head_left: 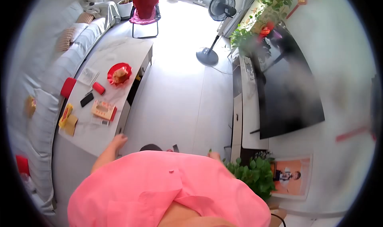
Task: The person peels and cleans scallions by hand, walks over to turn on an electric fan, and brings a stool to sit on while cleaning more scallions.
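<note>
My left hand [119, 141] hangs beside the near corner of the marble-topped coffee table [89, 141], its fingers curled in, and nothing shows in them. On my other side, my right hand [214, 155] is partly covered by the pink shirt I wear. A small green thing [210, 150], maybe a bit of leaf, shows at its fingers, which look closed. Nearest to that hand is a leafy green plant [255, 175]. A dark rounded thing [151, 147] peeks out past the shirt between my hands.
A red dish [119, 74], a tissue box [103, 110] and a black phone [86, 99] lie on the coffee table. Left is a covered sofa [40, 107]. Ahead stand a folding chair [145, 15] and a floor fan [207, 56]. A television [291, 95] stands right.
</note>
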Demonstrator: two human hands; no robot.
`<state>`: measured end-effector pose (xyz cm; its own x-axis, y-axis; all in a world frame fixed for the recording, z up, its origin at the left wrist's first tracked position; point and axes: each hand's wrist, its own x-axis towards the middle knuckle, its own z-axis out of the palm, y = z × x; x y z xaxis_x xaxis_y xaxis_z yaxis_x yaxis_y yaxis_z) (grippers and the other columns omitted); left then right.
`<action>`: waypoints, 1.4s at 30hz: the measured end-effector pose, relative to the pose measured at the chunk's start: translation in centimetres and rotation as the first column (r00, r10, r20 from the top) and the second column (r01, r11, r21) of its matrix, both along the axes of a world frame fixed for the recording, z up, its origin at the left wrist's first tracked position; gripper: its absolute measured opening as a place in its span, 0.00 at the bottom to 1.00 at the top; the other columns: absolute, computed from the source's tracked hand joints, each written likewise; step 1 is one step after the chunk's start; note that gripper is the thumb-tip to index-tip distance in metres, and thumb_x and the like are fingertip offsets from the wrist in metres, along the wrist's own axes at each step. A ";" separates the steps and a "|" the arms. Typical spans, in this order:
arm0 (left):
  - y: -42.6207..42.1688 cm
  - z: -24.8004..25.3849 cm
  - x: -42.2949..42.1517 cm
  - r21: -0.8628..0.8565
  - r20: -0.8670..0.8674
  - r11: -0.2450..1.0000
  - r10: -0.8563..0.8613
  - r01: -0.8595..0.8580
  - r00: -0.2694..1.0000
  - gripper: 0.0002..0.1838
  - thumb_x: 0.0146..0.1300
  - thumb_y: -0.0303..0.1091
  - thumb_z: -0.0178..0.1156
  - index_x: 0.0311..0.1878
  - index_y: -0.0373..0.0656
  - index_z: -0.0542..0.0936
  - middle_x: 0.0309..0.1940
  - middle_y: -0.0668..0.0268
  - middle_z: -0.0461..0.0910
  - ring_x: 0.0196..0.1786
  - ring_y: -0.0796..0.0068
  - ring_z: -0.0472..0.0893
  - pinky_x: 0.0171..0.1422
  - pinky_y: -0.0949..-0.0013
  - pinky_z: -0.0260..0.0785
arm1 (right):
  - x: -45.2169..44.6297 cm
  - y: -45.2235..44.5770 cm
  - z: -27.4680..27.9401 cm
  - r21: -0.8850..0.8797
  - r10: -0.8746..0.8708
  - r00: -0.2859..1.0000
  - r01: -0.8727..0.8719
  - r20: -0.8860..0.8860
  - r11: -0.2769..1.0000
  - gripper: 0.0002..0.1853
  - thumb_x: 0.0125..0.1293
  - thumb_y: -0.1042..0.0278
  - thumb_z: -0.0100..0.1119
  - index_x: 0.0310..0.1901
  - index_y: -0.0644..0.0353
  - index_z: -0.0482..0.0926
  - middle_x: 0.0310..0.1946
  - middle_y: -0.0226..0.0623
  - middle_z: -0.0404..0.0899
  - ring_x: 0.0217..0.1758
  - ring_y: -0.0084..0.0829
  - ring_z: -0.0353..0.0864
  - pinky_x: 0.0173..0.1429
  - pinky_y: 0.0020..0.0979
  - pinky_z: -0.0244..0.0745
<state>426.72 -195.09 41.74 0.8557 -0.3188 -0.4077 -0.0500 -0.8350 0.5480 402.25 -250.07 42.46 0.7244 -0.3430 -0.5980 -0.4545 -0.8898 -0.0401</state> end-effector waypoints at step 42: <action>-52.1 16.0 80.0 0.212 -0.316 0.851 0.525 -0.481 0.790 0.20 0.53 0.41 0.57 0.45 0.36 0.76 0.41 0.54 0.79 0.45 0.63 0.78 0.50 0.64 0.70 | 119.6 -60.9 -0.6 0.773 -0.875 -0.131 0.543 0.466 0.330 0.64 0.34 0.52 0.76 0.64 0.74 0.41 0.63 0.57 0.49 0.64 0.49 0.57 0.67 0.39 0.54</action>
<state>506.77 -247.20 57.76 0.6741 0.1843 -0.7152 0.5704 -0.7451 0.3456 521.86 -311.01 41.86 0.2148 -0.9588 -0.1857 -0.3899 0.0902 -0.9164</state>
